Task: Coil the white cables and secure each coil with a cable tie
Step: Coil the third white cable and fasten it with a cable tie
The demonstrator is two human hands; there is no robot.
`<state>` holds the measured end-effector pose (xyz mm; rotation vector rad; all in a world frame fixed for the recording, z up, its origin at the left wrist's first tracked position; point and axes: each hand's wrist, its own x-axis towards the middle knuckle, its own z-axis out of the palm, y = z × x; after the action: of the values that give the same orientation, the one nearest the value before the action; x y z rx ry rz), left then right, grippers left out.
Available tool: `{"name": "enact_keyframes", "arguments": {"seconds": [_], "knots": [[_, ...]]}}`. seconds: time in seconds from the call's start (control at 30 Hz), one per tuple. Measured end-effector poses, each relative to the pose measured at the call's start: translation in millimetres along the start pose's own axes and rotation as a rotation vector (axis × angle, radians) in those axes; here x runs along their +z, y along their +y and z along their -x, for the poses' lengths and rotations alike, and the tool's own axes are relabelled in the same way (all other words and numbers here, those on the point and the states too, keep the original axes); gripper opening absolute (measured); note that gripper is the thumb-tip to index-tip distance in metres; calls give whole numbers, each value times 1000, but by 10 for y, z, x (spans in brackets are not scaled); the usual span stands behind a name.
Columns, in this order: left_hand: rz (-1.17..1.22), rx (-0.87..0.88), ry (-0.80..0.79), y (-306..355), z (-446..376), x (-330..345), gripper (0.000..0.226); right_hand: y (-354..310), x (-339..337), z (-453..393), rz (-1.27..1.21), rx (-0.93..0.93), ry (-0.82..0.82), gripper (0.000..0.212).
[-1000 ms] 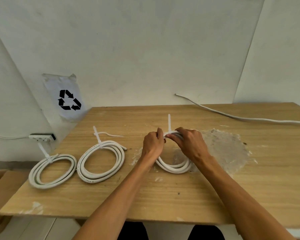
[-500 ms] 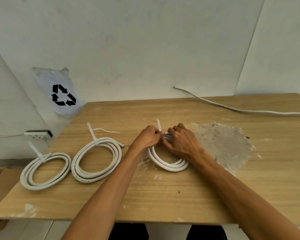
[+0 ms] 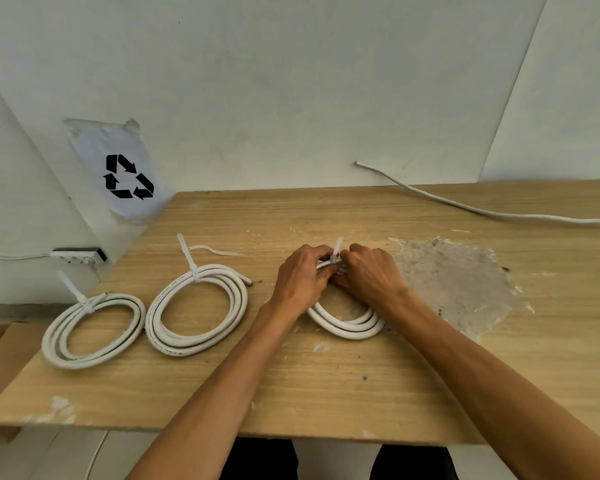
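On the tabletop (image 3: 326, 386), two tied coils (image 3: 94, 329) (image 3: 198, 308) lie left of your hands. Your left hand (image 3: 303, 280) and right hand (image 3: 371, 280) both curl around the third coil (image 3: 347, 323), pinching its upright cable tie (image 3: 336, 251). Right of them, a loose cable (image 3: 482, 211) runs.

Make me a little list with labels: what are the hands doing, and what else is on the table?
left hand: grips the third coil at its far side
right hand: grips the same coil beside the cable tie
cable tie: tail sticks up between the hands
finished coils: two, left coil and middle coil, each tied
loose cable: uncoiled, far right
spare tie: behind the middle coil
table: wooden
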<state>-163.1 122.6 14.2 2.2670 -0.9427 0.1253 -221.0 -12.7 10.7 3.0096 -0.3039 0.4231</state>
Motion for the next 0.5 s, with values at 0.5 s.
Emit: {"name": "enact_keyframes", "arguments": {"seconds": [0.5], "knots": [[-35, -32, -30, -36, 85, 169, 25, -41, 28, 197, -317, 182, 57, 39]]}}
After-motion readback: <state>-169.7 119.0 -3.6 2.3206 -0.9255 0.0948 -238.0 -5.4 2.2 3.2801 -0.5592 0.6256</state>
